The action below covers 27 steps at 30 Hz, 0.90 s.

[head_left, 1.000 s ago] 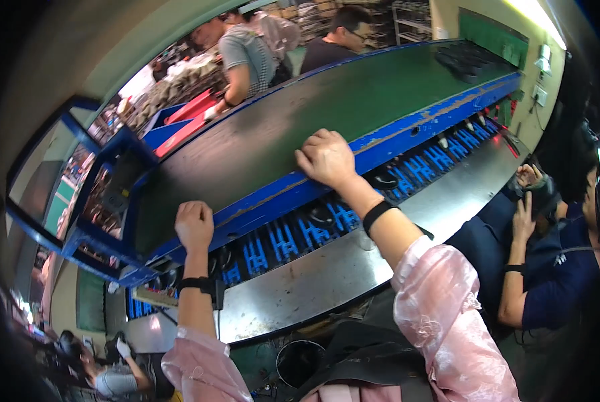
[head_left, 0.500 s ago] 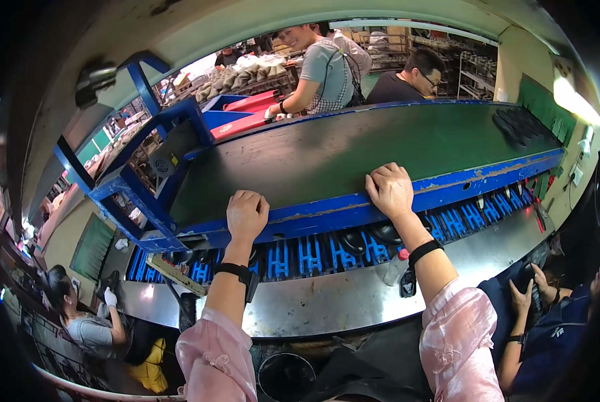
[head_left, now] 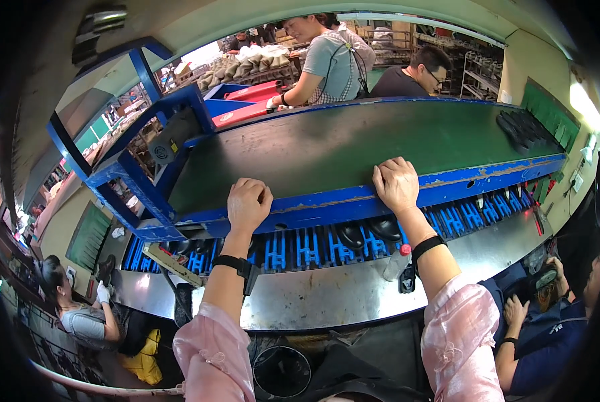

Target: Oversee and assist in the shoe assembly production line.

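Note:
My left hand (head_left: 248, 204) rests at the near blue edge (head_left: 327, 204) of a green conveyor belt (head_left: 307, 157), its fingers curled in loosely and nothing seen in them. Farther right, my right hand (head_left: 397, 184) lies over the same edge with bent fingers, closed, and no object shows in it. The undersides of both hands are hidden. Below the edge runs a row of blue slotted holders (head_left: 307, 251), with black shoes (head_left: 384, 230) partly visible among them.
A steel ledge (head_left: 313, 305) lies in front of me, with a red-capped clear bottle (head_left: 398, 262) near my right forearm. Black flat pieces (head_left: 522, 130) are piled at the belt's right end. Co-workers sit at left and right; others are beyond the belt.
My view shifts slightly, while both hands stay at the belt edge. The co-worker across the belt turns their head down, and the one at right shifts the dark shoe they handle.

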Each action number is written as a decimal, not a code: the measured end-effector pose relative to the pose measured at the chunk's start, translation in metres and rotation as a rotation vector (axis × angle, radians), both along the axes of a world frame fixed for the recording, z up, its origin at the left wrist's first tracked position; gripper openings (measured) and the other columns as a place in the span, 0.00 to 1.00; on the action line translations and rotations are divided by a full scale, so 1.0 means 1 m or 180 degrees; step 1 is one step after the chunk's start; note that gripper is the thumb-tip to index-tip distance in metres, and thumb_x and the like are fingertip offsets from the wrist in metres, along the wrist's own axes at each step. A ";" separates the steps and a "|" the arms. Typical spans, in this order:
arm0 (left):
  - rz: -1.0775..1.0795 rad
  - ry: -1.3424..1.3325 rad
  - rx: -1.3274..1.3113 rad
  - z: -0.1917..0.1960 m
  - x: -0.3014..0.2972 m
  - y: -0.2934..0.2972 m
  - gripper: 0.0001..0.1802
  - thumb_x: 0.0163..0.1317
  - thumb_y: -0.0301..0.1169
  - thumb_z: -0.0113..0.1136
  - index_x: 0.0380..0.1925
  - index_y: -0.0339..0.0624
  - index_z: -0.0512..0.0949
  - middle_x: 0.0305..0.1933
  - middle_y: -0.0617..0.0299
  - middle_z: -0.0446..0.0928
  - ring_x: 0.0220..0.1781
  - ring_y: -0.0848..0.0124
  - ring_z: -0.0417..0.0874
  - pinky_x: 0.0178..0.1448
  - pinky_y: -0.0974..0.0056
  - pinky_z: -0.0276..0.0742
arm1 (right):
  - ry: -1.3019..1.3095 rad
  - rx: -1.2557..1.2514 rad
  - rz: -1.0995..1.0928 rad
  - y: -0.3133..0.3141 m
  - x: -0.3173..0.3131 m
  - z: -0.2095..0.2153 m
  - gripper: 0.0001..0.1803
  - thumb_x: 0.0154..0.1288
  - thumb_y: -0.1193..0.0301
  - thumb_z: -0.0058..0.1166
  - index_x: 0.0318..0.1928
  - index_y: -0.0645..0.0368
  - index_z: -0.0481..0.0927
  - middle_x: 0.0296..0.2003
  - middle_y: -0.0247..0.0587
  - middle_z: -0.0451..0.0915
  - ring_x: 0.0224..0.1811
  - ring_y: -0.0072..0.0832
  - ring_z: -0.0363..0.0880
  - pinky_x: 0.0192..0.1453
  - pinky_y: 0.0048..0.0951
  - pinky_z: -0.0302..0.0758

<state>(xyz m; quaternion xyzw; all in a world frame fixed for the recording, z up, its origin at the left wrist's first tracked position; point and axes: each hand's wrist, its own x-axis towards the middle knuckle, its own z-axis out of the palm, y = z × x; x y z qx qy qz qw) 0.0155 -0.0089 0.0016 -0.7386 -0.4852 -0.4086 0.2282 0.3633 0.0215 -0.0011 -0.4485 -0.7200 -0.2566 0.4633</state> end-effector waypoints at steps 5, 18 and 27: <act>-0.0031 0.0023 0.0046 0.000 0.001 0.000 0.09 0.54 0.28 0.63 0.17 0.39 0.79 0.32 0.63 0.83 0.41 0.62 0.81 0.47 0.56 0.77 | 0.0032 0.0005 -0.0025 0.000 0.000 0.000 0.13 0.61 0.67 0.59 0.20 0.56 0.82 0.26 0.35 0.81 0.36 0.35 0.79 0.43 0.37 0.74; -0.0260 0.0107 0.0104 0.003 0.000 -0.003 0.11 0.51 0.27 0.65 0.15 0.41 0.75 0.30 0.64 0.82 0.40 0.62 0.81 0.46 0.56 0.75 | -0.0116 -0.0120 0.0287 -0.002 0.003 0.002 0.13 0.62 0.67 0.59 0.22 0.57 0.83 0.28 0.33 0.83 0.37 0.34 0.79 0.44 0.36 0.74; -0.0280 0.0150 0.0169 0.003 0.006 -0.002 0.11 0.53 0.28 0.65 0.15 0.42 0.75 0.29 0.64 0.81 0.39 0.62 0.81 0.45 0.56 0.76 | -0.0073 -0.0331 0.0291 -0.002 0.008 0.003 0.12 0.62 0.64 0.63 0.25 0.57 0.86 0.30 0.31 0.85 0.41 0.31 0.80 0.48 0.35 0.75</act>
